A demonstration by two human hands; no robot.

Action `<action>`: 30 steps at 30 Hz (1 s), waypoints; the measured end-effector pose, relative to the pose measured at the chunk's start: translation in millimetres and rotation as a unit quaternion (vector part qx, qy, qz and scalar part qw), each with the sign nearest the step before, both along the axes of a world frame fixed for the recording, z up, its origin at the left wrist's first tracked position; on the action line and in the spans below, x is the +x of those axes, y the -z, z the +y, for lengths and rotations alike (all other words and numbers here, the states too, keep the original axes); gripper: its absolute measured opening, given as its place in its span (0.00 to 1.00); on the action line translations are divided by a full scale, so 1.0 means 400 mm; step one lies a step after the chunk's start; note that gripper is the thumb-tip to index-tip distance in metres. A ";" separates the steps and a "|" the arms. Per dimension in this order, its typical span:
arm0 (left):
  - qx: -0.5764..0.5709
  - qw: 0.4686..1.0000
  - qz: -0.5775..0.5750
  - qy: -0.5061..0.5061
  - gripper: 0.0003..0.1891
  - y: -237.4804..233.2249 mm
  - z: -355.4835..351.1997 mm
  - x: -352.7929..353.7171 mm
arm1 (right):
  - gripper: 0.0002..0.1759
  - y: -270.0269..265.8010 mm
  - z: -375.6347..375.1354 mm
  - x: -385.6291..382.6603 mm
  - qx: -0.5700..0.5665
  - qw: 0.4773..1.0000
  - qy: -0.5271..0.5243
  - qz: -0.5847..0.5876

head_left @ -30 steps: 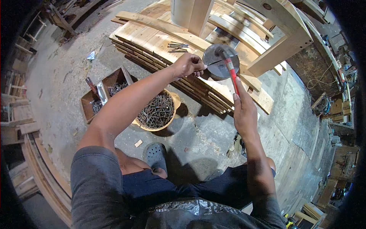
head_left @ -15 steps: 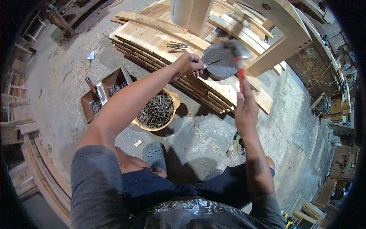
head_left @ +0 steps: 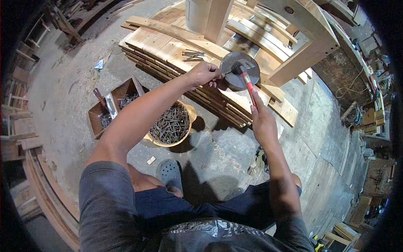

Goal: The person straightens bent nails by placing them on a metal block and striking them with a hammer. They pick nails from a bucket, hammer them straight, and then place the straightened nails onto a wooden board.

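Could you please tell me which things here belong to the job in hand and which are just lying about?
In use:
- left hand pinching a nail
- round metal block under it
- right hand gripping the red-handled hammer
- probably the bowl of nails

Lying about:
- wooden box
- loose nails on the planks
- white bucket

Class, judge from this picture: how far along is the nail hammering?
Done: a few nails lie on the planks. In hand: the left hand holds one nail on the metal disc; the right hand holds the hammer, head at the disc. Left: the bowl is full of nails.
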State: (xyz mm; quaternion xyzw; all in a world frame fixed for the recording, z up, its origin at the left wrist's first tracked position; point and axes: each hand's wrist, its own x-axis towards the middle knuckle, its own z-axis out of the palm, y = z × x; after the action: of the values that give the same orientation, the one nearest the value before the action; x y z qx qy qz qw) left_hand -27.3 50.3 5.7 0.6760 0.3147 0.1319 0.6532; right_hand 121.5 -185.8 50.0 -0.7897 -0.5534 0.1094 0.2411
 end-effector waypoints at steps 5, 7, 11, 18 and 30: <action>0.007 1.000 0.006 0.013 0.11 -0.010 -0.005 -0.005 | 0.27 -0.020 -0.009 -0.014 0.055 0.998 -0.017 -0.009; 0.002 0.998 -0.044 0.046 0.11 0.005 0.005 -0.006 | 0.28 -0.028 -0.009 -0.027 0.222 0.975 -0.026 -0.017; 0.009 0.997 -0.063 0.040 0.10 -0.003 -0.005 -0.014 | 0.27 -0.004 -0.019 -0.023 0.203 0.979 -0.026 -0.019; 0.054 0.998 -0.002 0.019 0.09 -0.006 -0.001 -0.013 | 0.27 -0.001 -0.012 -0.010 0.086 0.996 0.013 0.005; 0.452 0.857 0.205 -0.141 0.13 -0.057 0.171 -0.204 | 0.29 0.116 0.006 0.042 0.108 0.993 0.045 -0.034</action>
State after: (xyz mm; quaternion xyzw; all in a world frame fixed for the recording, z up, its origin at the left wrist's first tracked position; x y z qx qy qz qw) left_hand -109.0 118.7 28.4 0.8571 0.4391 0.2082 0.1710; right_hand 138.2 -183.2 3.5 -0.7867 -0.5336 0.0111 0.3103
